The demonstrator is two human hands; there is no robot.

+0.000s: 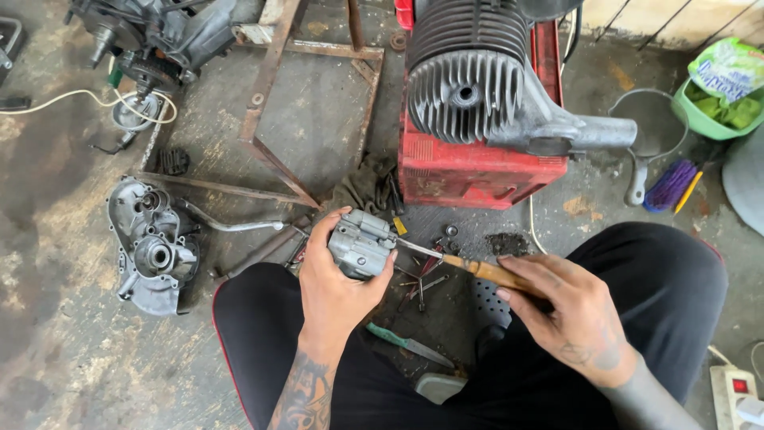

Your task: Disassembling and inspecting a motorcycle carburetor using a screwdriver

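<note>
My left hand (338, 291) grips a small grey metal engine part (362, 243), held up over my lap. My right hand (569, 314) holds a screwdriver with a wooden handle (489, 272); its metal tip touches the right side of the grey part. Both knees in black trousers frame the scene. Below the part, several loose bolts and small tools (422, 287) lie on the floor.
A finned engine cylinder (469, 80) rests on a red box (477, 171) ahead. A grey engine cover (151, 247) lies left, near a rusty metal frame (270, 95). A green-handled tool (406, 342) lies between my legs. A green basin (700, 119) and power strip (736, 390) sit right.
</note>
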